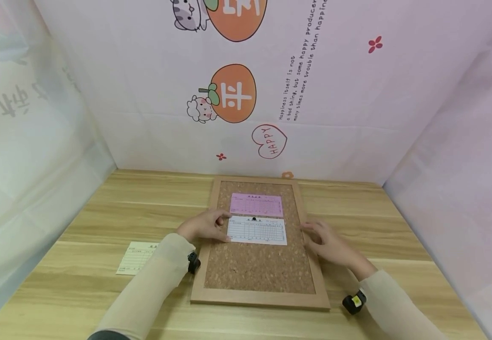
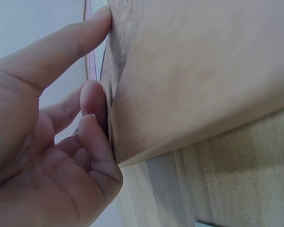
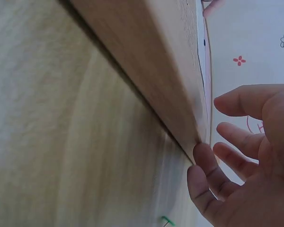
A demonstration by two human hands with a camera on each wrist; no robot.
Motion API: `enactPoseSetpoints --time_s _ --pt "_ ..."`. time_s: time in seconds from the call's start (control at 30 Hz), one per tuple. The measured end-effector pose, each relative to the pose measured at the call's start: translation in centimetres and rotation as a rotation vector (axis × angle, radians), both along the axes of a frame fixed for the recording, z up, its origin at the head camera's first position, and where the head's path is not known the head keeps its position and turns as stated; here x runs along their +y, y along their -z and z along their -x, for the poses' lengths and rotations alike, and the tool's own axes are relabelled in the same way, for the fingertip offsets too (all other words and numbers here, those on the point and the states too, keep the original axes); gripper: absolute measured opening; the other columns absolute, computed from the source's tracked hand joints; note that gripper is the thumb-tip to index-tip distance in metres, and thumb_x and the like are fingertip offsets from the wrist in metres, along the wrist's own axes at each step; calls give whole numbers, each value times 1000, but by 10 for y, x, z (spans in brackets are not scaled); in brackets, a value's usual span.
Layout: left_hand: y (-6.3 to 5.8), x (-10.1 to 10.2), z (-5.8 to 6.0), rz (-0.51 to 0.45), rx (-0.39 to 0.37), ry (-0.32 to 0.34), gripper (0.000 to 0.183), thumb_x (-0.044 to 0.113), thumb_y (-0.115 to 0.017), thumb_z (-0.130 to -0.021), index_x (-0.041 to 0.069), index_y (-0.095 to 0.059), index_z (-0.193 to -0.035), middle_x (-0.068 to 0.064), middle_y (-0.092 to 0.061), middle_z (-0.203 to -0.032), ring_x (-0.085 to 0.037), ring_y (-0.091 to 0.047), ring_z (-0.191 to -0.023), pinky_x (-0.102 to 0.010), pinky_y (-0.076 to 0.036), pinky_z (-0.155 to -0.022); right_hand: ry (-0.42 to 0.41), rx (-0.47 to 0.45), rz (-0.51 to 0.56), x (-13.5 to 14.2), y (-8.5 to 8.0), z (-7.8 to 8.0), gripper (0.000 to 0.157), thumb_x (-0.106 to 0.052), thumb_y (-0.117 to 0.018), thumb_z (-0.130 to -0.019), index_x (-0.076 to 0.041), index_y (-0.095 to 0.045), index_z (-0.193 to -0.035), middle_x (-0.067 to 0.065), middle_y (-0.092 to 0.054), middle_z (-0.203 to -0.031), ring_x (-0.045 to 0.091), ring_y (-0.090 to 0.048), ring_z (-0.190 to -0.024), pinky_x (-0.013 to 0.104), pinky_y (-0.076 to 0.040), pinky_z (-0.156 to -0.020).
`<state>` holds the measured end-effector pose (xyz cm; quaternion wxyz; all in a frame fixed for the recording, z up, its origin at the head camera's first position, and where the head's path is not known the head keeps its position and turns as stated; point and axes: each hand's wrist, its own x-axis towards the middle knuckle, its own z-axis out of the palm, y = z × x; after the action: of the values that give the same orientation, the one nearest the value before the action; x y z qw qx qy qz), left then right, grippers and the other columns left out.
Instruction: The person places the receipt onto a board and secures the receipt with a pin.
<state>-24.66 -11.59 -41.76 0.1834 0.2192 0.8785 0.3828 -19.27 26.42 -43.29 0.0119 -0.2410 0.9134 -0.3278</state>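
A wood-framed cork board (image 1: pixel 258 269) lies on the table. Across its middle is a white printed slip (image 1: pixel 246 231), with a black pin (image 1: pixel 254 218) at its top edge. Just above that lies a pink slip (image 1: pixel 256 205). My left hand (image 1: pixel 203 225) reaches over the board's left rim, its thumb and index finger spread at the white slip's left corners. Its lower fingers curl loosely near the frame in the left wrist view. By the right rim, my right hand (image 1: pixel 328 243) holds nothing; its fingertips (image 3: pixel 203 153) are against the frame's side, fingers loosely bent.
A pale yellow slip (image 1: pixel 135 257) lies on the wooden table (image 1: pixel 80 283) left of the board, partly covered by my left sleeve. Printed white cloth (image 1: pixel 335 141) hangs behind and at both sides. A small green thing (image 3: pixel 167 221) shows low in the right wrist view.
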Motion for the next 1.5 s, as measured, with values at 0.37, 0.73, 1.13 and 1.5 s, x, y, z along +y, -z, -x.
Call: enactPoseSetpoints --time_s 0.37,0.73,1.13,1.5 --pt "0 1 0 -6 -3 4 71 5 -84 -80 -7 -49 -141 -13 -50 -98 -19 -44 -83 -30 -39 -72 -32 -144 -43 8 4 -4 55 -11 -52 -104 6 -32 -153 30 -20 -159 51 -18 -143 66 -22 -110" --pt "1 0 4 -9 -40 18 74 8 -83 -80 -4 -47 -143 -13 -49 -99 -20 -44 -86 -31 -39 -73 -93 -120 -24 12 12 -3 57 -17 -48 -106 8 -28 -153 34 -15 -158 56 -15 -141 70 -22 -106" --pt "-5 -17 0 -105 -141 68 73 14 -76 -89 4 -38 -151 -17 -51 -124 -27 -49 -113 -44 -43 -100 -68 -170 -13 9 8 -5 57 -15 -48 -106 6 -25 -155 31 -13 -160 54 -12 -143 70 -19 -108" --pt "-7 -47 -7 -15 -10 159 54 21 -71 -95 3 -52 -142 -10 -61 -114 -22 -55 -107 -40 -48 -94 -65 -195 -27 10 7 -6 58 -17 -46 -108 5 -23 -156 30 -10 -161 52 -9 -144 69 -17 -110"
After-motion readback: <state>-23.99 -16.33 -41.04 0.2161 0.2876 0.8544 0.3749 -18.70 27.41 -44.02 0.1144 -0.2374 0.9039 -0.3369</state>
